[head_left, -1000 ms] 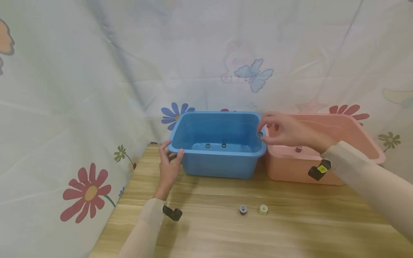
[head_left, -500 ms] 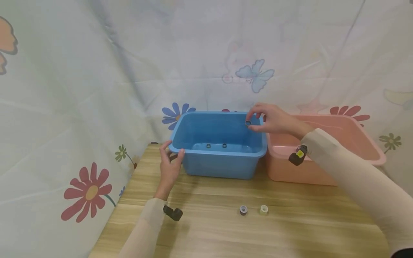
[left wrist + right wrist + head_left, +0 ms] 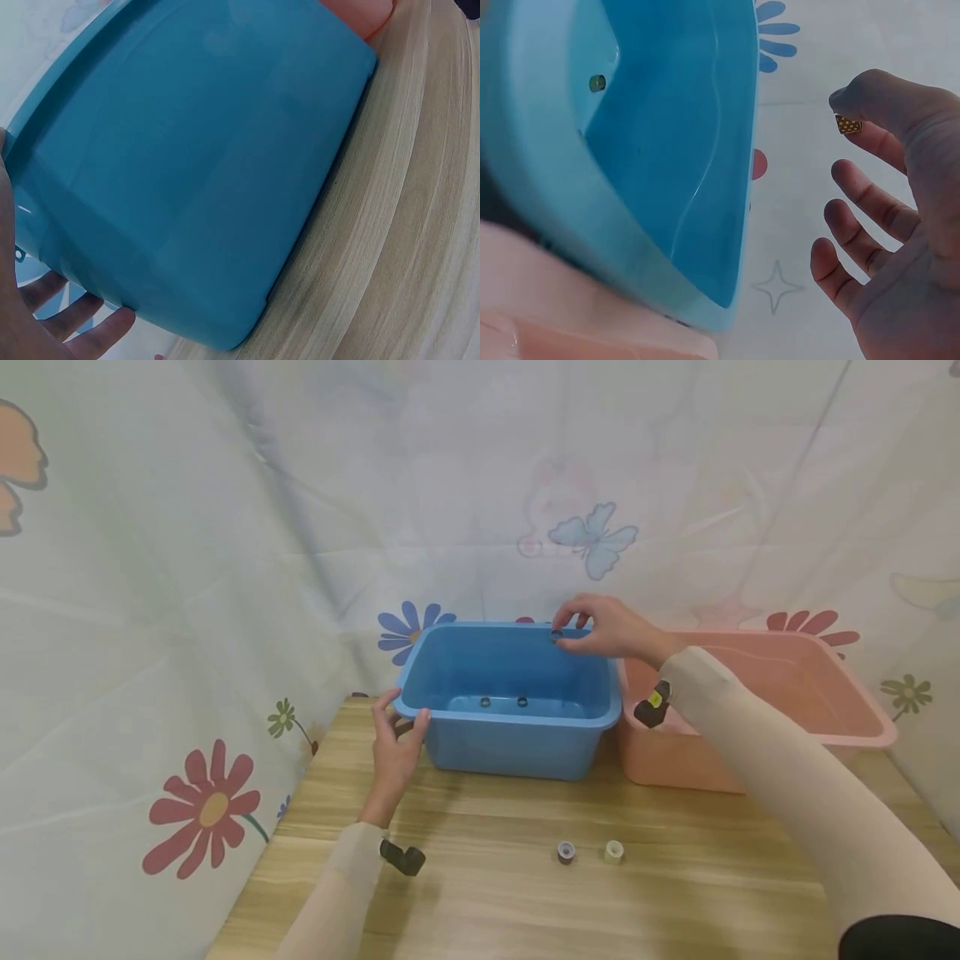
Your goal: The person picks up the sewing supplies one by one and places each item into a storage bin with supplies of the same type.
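My right hand (image 3: 607,628) pinches a small ring (image 3: 557,636) between thumb and forefinger, above the back right part of a blue plastic tub (image 3: 517,752). Up close in the right wrist view, the ring's band is gold-brown with pale dots, and the other fingers are spread apart. Two similar small rings, a left one (image 3: 485,702) and a right one (image 3: 522,702), lie on the tub's floor. My left hand (image 3: 395,756) holds the tub at its front left corner, thumb at the front rim. In the left wrist view its fingers (image 3: 101,330) lie along the tub's side.
Right beside the blue tub stands a pink tub (image 3: 690,764), partly covered by my right sleeve. In front, on the wooden table (image 3: 480,893), are a purple-grey round piece (image 3: 566,852) and a cream one (image 3: 613,852), each with a recessed middle. A patterned curtain (image 3: 450,510) hangs behind.
My right hand has moved left and slightly up with the ring, from between the two tubs to over the blue tub. The left hand keeps its hold on the corner.
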A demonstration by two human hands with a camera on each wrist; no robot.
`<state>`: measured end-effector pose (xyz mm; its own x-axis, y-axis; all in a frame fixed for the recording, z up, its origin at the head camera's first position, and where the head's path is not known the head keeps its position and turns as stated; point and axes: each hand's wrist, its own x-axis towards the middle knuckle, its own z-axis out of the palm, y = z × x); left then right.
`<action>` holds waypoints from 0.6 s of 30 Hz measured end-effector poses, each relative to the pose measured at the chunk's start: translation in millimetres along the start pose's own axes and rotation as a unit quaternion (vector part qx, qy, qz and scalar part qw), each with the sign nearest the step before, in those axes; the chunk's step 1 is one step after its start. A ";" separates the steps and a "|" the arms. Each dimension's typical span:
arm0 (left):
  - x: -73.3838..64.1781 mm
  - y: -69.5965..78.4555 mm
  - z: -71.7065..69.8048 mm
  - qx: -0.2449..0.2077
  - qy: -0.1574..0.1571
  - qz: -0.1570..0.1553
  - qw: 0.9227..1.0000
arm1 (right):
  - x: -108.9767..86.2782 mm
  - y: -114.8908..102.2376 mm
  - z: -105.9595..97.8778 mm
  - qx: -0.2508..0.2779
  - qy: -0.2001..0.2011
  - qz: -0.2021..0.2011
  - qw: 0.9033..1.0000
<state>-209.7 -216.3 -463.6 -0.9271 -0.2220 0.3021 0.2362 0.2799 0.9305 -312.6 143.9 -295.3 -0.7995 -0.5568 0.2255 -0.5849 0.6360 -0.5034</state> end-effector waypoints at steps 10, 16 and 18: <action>-1.1 1.6 0.3 0.000 0.002 0.007 1.000 | 23.3 4.7 7.6 0.010 0.006 0.020 1.000; -1.3 1.1 2.7 0.000 -0.002 0.011 1.000 | 31.3 12.7 13.0 0.019 0.016 0.032 0.999; -1.6 1.4 3.9 -0.001 -0.002 0.011 1.000 | 33.0 16.3 15.2 0.020 0.019 0.039 0.999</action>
<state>-209.0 -211.9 -463.6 -0.9227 -0.2117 0.3221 0.2575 0.2831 0.9239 -346.5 127.7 -308.8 -0.8476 -0.4851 0.2151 -0.5150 0.6544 -0.5537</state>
